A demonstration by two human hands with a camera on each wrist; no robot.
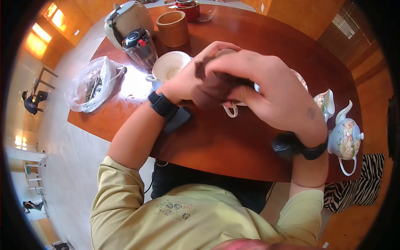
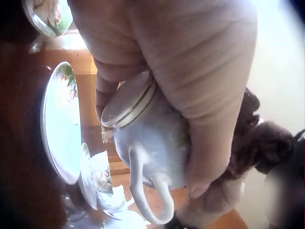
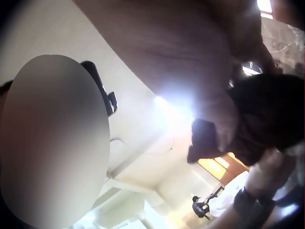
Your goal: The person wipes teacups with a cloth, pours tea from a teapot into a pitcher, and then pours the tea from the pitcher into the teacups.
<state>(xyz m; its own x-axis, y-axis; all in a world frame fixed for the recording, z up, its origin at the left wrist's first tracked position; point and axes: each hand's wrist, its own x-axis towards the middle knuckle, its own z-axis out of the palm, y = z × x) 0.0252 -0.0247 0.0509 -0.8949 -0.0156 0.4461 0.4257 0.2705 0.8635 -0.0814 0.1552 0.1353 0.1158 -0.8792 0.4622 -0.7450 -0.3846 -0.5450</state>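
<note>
**Both hands on cup and cloth, over the table**

Fingers (image 2: 209,157) of our left hand (image 1: 187,81) are curled round a white cup (image 2: 152,152), thumb side across its wall; the left wrist view shows the gold-rimmed base turned sideways and the looped handle (image 1: 230,111) hanging down. Our right hand (image 1: 271,89) has its fingers curled over a dark brown cloth (image 1: 216,89), pressing it against the cup. Cup sits in the air above the table middle, between both hands, mostly hidden from the head view.

Surface: oval reddish-brown wooden table (image 1: 233,146), glossy, strong glare patch near the left edge. Room: pale shiny floor to the left, orange walls, zebra-print fabric (image 1: 362,183) on the floor at right.

Containers:
- white cup with handle (image 1: 168,66), next to our left wrist, pale residue at the bottom.
- clear plastic bag (image 1: 89,85) at the left table edge, dark bits inside, can't tell what.
- glass jar with black lid (image 1: 139,46), contents unreadable.
- beige lidded pot (image 1: 127,18) behind it.
- tan cylinder cup (image 1: 173,28), inside not visible.
- red tin (image 1: 188,8) at the far edge.
- floral teapot (image 1: 346,139) at the right edge, floral jug (image 1: 325,103) just beside it.
- floral plate (image 2: 59,124) partly under our right hand.
</note>
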